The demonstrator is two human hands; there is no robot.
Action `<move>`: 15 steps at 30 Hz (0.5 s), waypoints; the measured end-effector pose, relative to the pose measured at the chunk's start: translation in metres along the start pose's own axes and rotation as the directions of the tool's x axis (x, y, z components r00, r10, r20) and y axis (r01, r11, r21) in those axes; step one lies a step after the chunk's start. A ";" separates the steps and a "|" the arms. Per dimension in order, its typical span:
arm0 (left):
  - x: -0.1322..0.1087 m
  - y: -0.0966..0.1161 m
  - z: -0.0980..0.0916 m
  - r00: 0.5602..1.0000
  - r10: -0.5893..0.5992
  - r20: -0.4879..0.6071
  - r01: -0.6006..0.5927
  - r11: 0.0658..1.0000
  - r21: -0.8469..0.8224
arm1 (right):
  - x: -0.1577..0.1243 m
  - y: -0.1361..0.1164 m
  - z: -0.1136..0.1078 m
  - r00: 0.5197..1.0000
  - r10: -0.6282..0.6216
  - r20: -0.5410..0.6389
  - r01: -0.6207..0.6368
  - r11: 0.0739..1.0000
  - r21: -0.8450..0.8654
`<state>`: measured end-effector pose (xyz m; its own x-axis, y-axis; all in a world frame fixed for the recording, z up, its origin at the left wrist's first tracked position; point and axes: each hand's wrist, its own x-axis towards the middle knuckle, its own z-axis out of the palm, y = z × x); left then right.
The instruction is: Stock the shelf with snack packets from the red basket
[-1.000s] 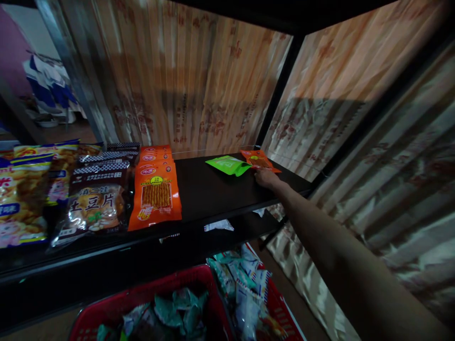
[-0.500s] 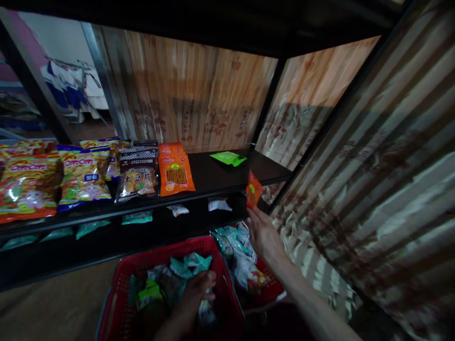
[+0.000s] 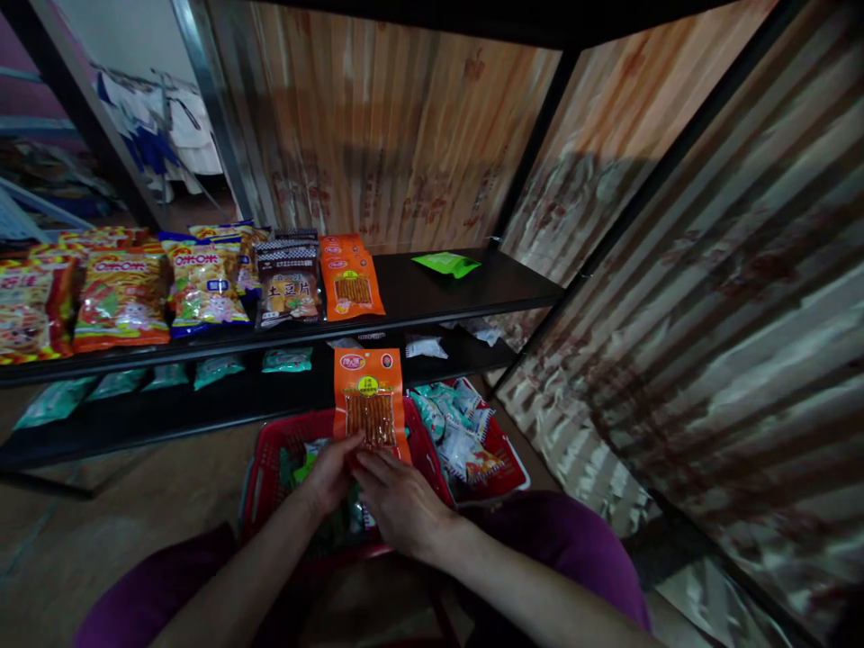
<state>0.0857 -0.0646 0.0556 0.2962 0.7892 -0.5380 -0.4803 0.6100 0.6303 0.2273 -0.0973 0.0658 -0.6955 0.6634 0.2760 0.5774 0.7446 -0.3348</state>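
Note:
An orange snack packet (image 3: 370, 387), its front with brown sticks facing me, stands upright above the near red basket (image 3: 266, 459). My left hand (image 3: 332, 477) pinches its lower edge from the left. Beside it, my right hand (image 3: 398, 499) is closed on the lower right part of the same packet, and the two hands touch. On the shelf behind, similar orange packets (image 3: 351, 279) lie overlapped beside dark potato-chip bags (image 3: 289, 283). A green packet (image 3: 446, 263) lies flat farther right on that shelf.
Yellow and orange puffed-snack bags (image 3: 121, 297) fill the upper shelf's left part. The lower shelf (image 3: 168, 409) carries teal and white packets. A second red basket (image 3: 509, 459) with packets stands at right, against a corrugated curtain (image 3: 675, 360). My knees flank the near basket.
My right hand has brought the orange packet left and down, from near the shelf's right end to above the near basket. My left hand has come out of the basket onto the packet.

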 end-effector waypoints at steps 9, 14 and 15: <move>0.012 0.004 -0.030 0.996 0.038 -0.080 -0.052 0.982 -0.182 | 0.036 0.093 0.011 0.684 0.725 -0.082 -0.333 0.410 0.849; 0.023 -0.010 -0.025 1.000 -0.007 -0.003 0.007 0.992 -0.125 | 0.052 0.112 0.011 0.675 0.707 0.210 -0.243 -0.055 0.968; 0.025 -0.012 -0.025 1.000 -0.023 0.010 0.023 0.994 -0.110 | 0.052 0.113 0.012 0.669 0.708 0.225 -0.228 -0.093 0.969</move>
<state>0.0783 -0.0540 0.0211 0.3152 0.7759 -0.5465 -0.5611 0.6167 0.5520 0.2514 0.0208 0.0315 -0.1525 0.9548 -0.2553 -0.3096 -0.2915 -0.9051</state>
